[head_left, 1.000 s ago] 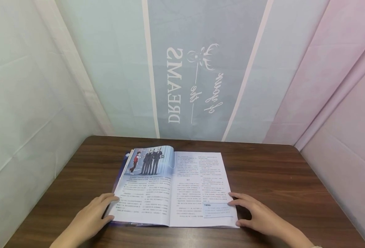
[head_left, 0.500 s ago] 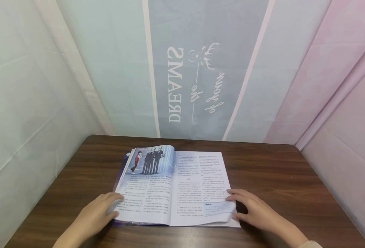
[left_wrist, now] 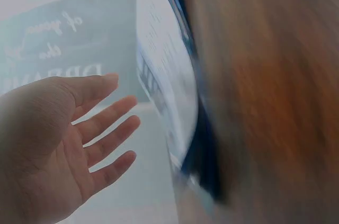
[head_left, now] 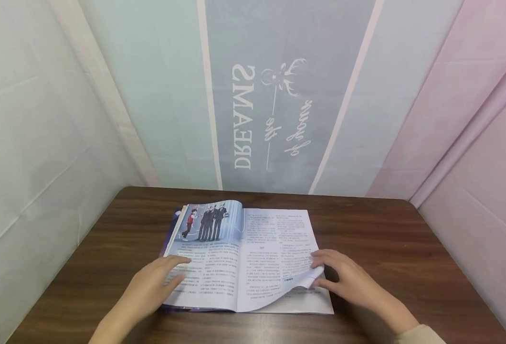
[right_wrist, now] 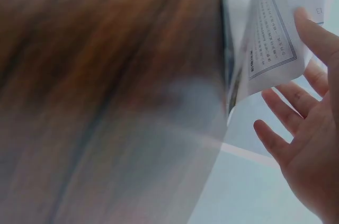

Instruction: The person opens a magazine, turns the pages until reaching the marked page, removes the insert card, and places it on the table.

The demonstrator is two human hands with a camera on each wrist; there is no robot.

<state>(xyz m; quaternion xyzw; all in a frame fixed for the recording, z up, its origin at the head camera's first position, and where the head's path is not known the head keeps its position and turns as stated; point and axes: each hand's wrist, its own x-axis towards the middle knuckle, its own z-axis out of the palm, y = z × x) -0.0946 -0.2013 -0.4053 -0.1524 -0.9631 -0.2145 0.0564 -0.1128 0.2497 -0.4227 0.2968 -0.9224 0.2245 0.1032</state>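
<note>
An open magazine [head_left: 261, 258] lies on the table, with a picture of suited figures at the top of its left page [head_left: 205, 272]. My right hand [head_left: 352, 282] pinches the lower outer corner of the right-hand page [head_left: 309, 277] between thumb and fingers. That corner is lifted and curls inward, baring part of the sheet below. In the right wrist view the thumb [right_wrist: 315, 36] lies against the printed page [right_wrist: 273, 38]. My left hand [head_left: 150, 284] hovers over the left page's outer edge, its fingers spread and relaxed. The left wrist view shows those fingers [left_wrist: 111, 134] apart from the magazine, holding nothing.
The dark wood-grain table [head_left: 386, 239] extends on both sides of the magazine. Behind its far edge hangs a pale green and grey cloth backdrop [head_left: 274, 119] with mirrored lettering. Light fabric walls [head_left: 34, 143] stand at left and right.
The right hand has moved left and up, lifting the right page's corner from flat into a curl. The left hand has moved right, from the magazine's outer edge to over the left page.
</note>
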